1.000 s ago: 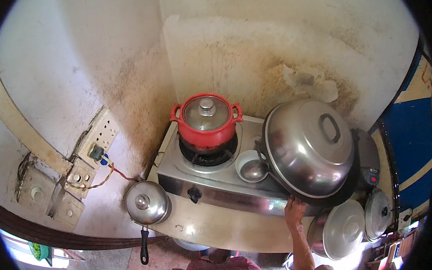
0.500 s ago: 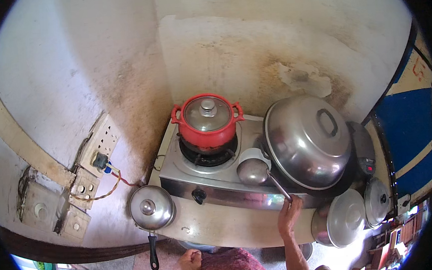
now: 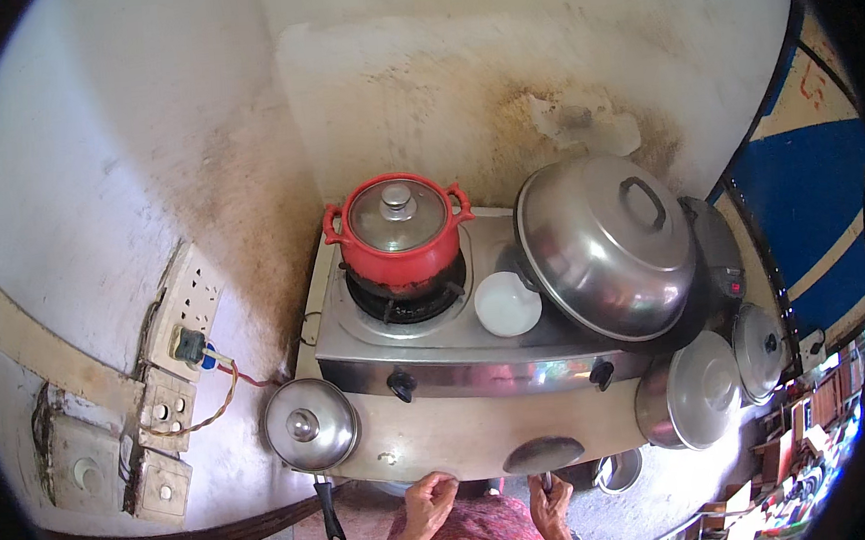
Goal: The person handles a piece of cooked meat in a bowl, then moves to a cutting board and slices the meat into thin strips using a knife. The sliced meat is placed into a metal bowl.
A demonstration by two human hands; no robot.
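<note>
The desk (image 3: 434,430) supports a two-knob stove (image 3: 459,368). A domed metal lid (image 3: 606,243) occupies the stove's right side; a red pot (image 3: 402,262) stands on the left burner. The ladle (image 3: 544,454) is positioned at the desk's front edge, its handle gripped by the right hand (image 3: 549,503). A white bowl (image 3: 508,305) rests between pot and lid. The left hand (image 3: 431,503) is curled; its contents cannot be determined.

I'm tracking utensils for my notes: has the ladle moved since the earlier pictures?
Yes: judged against the stove, the ladle has moved from the white bowl to the near edge of the counter, held in the right hand.
</note>
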